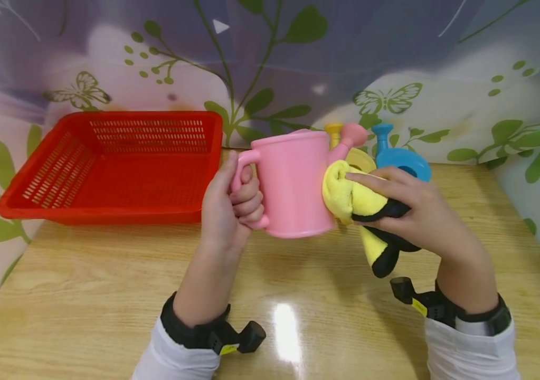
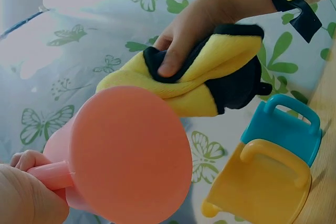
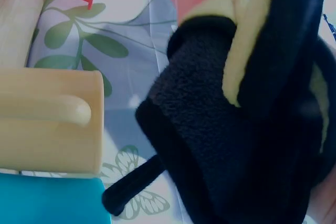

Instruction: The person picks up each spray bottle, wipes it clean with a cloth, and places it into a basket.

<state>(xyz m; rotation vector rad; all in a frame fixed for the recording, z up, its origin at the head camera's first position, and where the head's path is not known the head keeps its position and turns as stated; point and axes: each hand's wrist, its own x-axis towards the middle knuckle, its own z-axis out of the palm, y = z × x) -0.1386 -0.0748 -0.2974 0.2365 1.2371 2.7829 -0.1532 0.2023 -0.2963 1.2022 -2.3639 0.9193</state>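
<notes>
By its handle, my left hand [image 1: 231,203] grips a pink watering can [image 1: 293,184], held up above the table. In the left wrist view the can's round base [image 2: 131,156] faces the camera. My right hand [image 1: 417,206] holds a folded yellow and black cloth [image 1: 352,192] against the can's right side, just below the pink spout [image 1: 350,137]. Loose corners of the cloth hang below the fingers, and a small black loop [image 3: 131,184] sticks out from its edge in the right wrist view.
A red plastic basket [image 1: 122,211] stands at the back left of the wooden table [image 1: 108,295]. Behind my right hand are a yellow watering can [image 2: 262,182] and a blue watering can [image 1: 409,158]. A leaf-and-butterfly patterned curtain [image 1: 289,68] hangs along the back.
</notes>
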